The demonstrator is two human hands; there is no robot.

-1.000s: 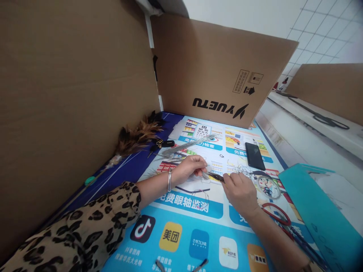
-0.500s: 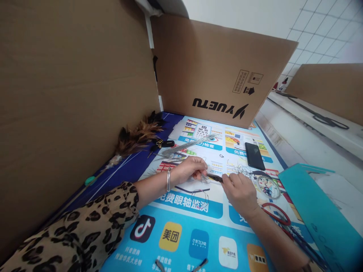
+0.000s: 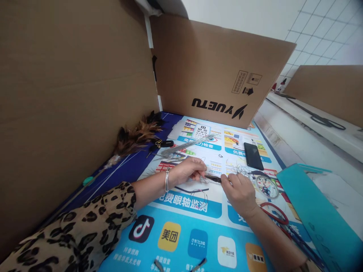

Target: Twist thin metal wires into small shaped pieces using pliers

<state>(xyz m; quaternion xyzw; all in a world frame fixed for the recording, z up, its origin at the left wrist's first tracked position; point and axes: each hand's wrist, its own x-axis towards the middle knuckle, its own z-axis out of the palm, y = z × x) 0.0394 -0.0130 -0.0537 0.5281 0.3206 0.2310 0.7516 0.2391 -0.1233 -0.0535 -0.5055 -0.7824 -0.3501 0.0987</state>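
My right hand (image 3: 238, 192) is clenched around the handles of a dark pair of pliers (image 3: 213, 178), and the fingers of my left hand (image 3: 190, 169) are pinched together on what looks like fine wire (image 3: 203, 181), though the piece is too small for me to make out exactly. The pliers sit between my two hands, over the middle of the printed desk (image 3: 213, 241), their nose right at my left fingertips. To work this well, I'd want the left pinch close to the spot being worked, so the strand can't spring or twist, and the skin of my fingertips clear of the metal. The right wrist should stay loose, with a small, even squeeze rather than a hard one, since wire this thin would probably kink or slip under force. As for direction, the pliers' nose points left, toward my left hand, and the handles run back into my right palm. Their long axis lies nearly crosswise in front of me, slanting a little so the nose is slightly farther off than the handles. Whether the nose has closed on the wire or merely rests beside it, I can't tell from here.
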